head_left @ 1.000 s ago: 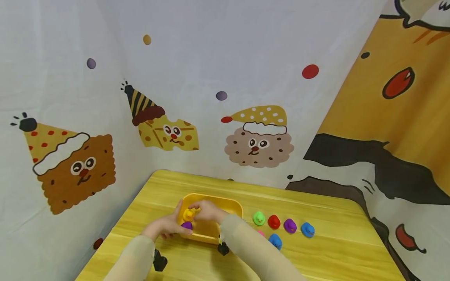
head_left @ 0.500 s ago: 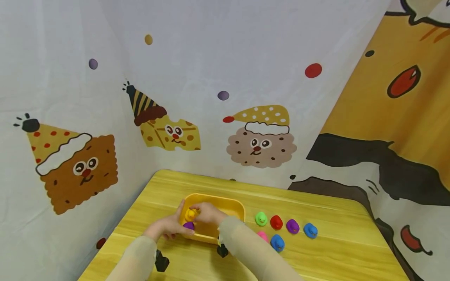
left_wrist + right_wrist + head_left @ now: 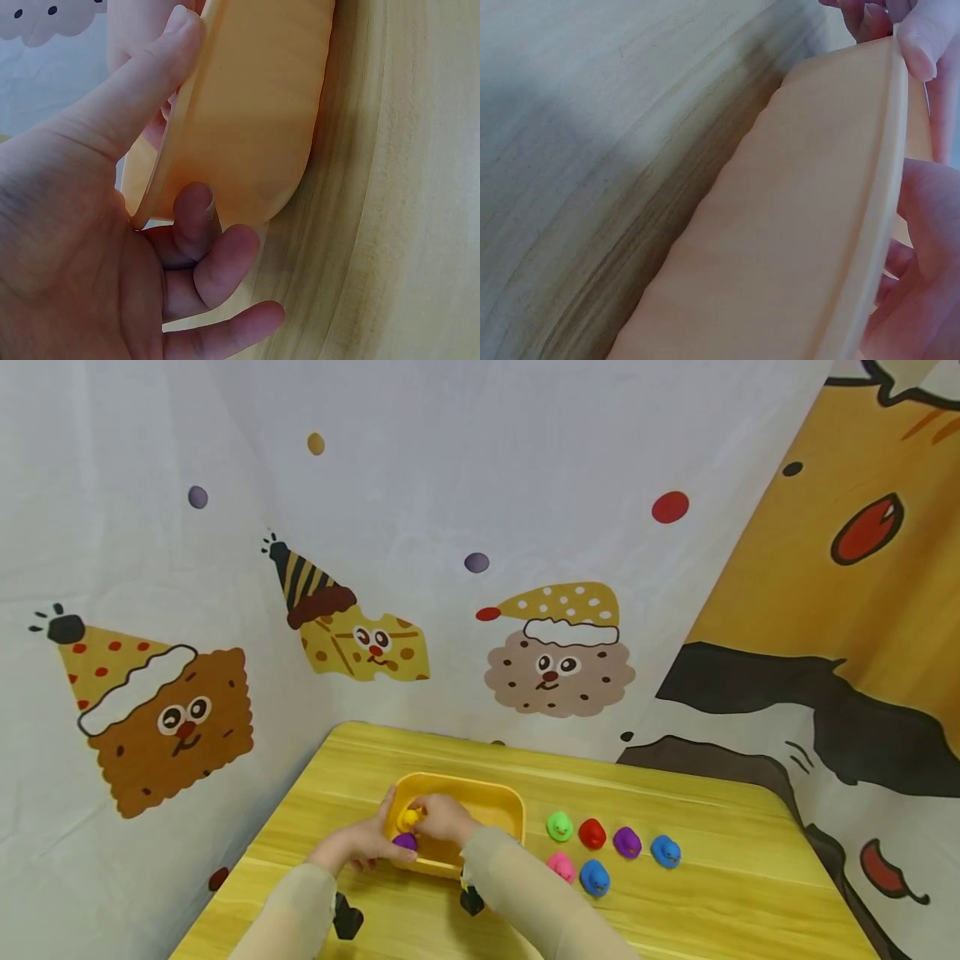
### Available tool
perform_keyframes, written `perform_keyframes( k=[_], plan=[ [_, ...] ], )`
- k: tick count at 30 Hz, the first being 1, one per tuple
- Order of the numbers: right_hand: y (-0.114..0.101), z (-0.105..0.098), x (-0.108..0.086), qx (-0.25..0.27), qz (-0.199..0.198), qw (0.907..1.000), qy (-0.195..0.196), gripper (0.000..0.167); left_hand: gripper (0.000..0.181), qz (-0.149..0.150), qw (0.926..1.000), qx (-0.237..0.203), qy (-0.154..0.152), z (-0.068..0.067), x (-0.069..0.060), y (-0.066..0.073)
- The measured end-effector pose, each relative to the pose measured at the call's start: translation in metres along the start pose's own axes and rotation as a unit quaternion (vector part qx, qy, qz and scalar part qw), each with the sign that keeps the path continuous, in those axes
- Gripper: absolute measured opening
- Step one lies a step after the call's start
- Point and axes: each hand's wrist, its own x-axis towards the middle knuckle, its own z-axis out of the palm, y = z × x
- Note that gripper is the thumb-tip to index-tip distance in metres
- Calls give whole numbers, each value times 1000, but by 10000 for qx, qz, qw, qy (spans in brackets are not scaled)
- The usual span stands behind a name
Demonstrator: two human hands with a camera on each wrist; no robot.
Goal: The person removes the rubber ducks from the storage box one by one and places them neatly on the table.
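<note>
A yellow plastic tub stands on the wooden table. My left hand grips its left end; in the left wrist view the thumb lies over the rim and the other fingers bend outside the wall. Inside the tub, my right hand pinches a small yellow toy duck near the left end. A purple toy duck is beside it, partly covered by my left thumb. The right wrist view shows the right hand behind the tub's wall, its fingertips mostly hidden.
Right of the tub lie several toy ducks: green, red, purple, blue, pink and another blue duck. A cartoon-printed cloth hangs behind the table.
The right hand and the yellow duck have shifted slightly within the tub. My right forearm has moved a little, uncovering more of the pink duck. The left hand keeps its grip.
</note>
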Motion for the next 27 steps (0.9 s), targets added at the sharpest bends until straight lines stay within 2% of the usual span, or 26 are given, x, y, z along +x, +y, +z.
perform_keyframes(
  k=[9, 12, 20, 27],
  plan=[
    [1, 3, 2, -103, 98, 9999, 81, 27, 130, -26, 10000, 45, 4, 0, 2, -2],
    [1, 2, 2, 12, 126, 9999, 74, 27, 130, -52, 10000, 51, -5, 0, 2, -1],
    [2, -8, -5, 452, 174, 9988, 75, 25, 129, 9, 10000, -38, 27, 1, 0, 1],
    [7, -20, -8, 485, 284, 9982, 195, 30, 129, -31, 10000, 20, 81, 0, -3, 3]
  ],
)
